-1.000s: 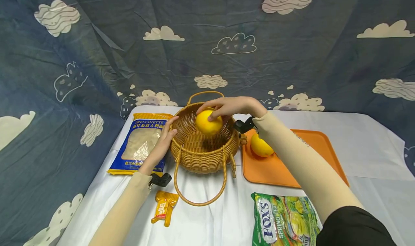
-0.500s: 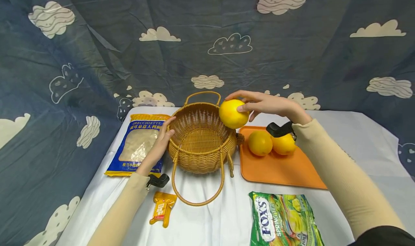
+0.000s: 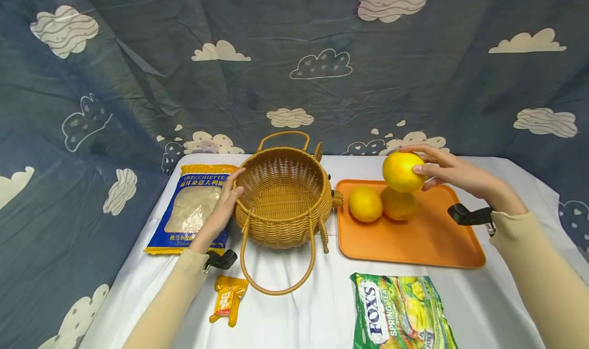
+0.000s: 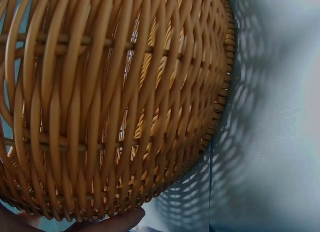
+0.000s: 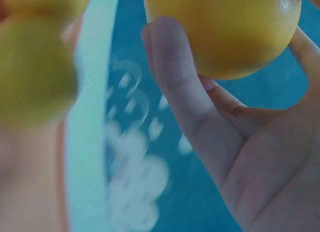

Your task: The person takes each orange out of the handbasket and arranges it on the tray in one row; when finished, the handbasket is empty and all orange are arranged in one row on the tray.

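Observation:
My right hand holds a yellow-orange orange between thumb and fingers, over the orange tray. In the right wrist view, the thumb presses the side of this fruit. Two more oranges lie on the tray, the left one whole in view and the right one partly covered by the held one. My left hand holds the rim of a wicker basket at its left side. The basket's woven wall fills most of the left wrist view.
A blue and yellow pasta bag lies left of the basket, partly under the left arm. A small orange snack packet and a green FOX'S bag lie in front. The basket's front handle hangs down onto the white cloth.
My right hand has lifted the orange out of the basket and carried it right, over the tray. My left hand stays at the basket's rim.

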Available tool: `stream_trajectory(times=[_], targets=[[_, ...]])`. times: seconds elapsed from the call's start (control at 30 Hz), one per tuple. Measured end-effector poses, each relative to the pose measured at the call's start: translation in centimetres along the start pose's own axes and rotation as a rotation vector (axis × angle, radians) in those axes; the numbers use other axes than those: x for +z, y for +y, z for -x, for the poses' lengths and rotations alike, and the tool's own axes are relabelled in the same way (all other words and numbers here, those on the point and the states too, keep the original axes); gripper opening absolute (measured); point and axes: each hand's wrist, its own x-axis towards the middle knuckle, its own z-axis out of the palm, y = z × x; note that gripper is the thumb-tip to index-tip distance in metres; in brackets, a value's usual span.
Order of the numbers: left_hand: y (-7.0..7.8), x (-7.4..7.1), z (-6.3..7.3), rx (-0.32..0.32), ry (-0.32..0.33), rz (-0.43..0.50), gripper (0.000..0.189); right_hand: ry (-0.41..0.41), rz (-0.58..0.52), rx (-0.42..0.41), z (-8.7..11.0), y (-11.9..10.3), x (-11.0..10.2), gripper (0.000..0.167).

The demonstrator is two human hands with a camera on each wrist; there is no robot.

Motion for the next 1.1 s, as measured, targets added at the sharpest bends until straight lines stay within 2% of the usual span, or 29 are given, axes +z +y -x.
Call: stream_trajectory(times=[0.1, 0.27, 0.43, 0.67, 1.1], targets=[[-1.7, -0.3, -0.3, 0.021, 0.014, -0.007, 0.051, 0.038, -0.010, 0.025, 1.5, 2.8, -0.6, 0.051], [-1.6, -0.5, -0.2, 0.020, 0.012, -0.001, 0.052, 0.083, -0.004, 0.082, 3.4, 7.4, -0.6, 0.052], [-1.0, -0.6, 0.0, 0.006, 0.007, 0.005, 0.052, 0.088, -0.039, 0.135, 4.2, 10.1, 0.2, 0.053], [2.0, -0.3, 0.8, -0.003, -0.007, 0.007, 0.053, 0.064, -0.076, 0.148, 3.8, 11.5, 1.3, 0.056], [2.2, -0.4, 0.8, 0.002, 0.003, 0.006, 0.053, 0.019, -0.014, 0.208, 3.4, 11.3, 1.6, 0.070]])
